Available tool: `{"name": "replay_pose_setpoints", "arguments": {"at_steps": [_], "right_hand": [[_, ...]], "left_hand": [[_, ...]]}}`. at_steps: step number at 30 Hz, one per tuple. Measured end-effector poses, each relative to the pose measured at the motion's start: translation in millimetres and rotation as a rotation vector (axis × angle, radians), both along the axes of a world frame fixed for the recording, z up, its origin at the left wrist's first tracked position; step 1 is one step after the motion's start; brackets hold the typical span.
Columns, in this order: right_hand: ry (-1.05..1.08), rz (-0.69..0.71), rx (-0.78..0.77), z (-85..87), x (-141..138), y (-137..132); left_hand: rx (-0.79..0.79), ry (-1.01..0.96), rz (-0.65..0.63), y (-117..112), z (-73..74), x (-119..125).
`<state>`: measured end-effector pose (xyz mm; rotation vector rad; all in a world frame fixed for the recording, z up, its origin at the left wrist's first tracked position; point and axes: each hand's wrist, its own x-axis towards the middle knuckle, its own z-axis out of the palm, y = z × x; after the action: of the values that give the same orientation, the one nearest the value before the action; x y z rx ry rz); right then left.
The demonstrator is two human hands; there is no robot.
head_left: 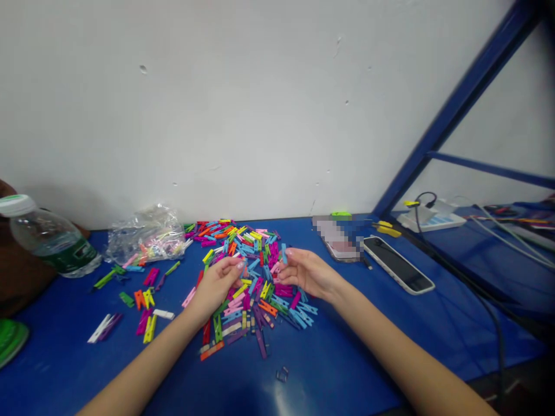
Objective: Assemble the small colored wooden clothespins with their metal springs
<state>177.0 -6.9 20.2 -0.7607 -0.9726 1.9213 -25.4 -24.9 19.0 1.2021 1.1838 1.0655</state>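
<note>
A heap of small coloured clothespin halves (247, 254) lies on the blue table (347, 370). My left hand (219, 283) rests on the heap with its fingers curled, thumb and fingertips pinched over a piece I cannot make out. My right hand (303, 270) hovers just right of it, fingers pinched on a light blue peg piece (284, 253) held upright. A few scattered pegs (145, 300) lie to the left of the heap. A small metal spring (282, 374) sits alone near the table's front.
A clear plastic bag of pegs (145, 237) and a lying water bottle (52, 242) are at the back left. Two phones (396, 264) lie at the right, with a power strip (429, 219), cables and a blue metal frame (455, 110) beyond. A green object (11, 338) sits at the left edge.
</note>
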Motion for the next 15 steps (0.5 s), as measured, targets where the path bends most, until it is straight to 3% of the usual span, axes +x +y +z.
{"name": "replay_pose_setpoints", "arguments": {"at_steps": [10, 15], "right_hand": [[-0.014, 0.067, 0.014, 6.8, -3.4, -6.5], [-0.032, 0.083, 0.057, 5.3, -3.2, -6.9]], "left_hand": [[0.005, 0.090, 0.013, -1.5, 3.1, 1.3], [0.011, 0.077, -0.046, -0.8, -3.4, -1.0]]}}
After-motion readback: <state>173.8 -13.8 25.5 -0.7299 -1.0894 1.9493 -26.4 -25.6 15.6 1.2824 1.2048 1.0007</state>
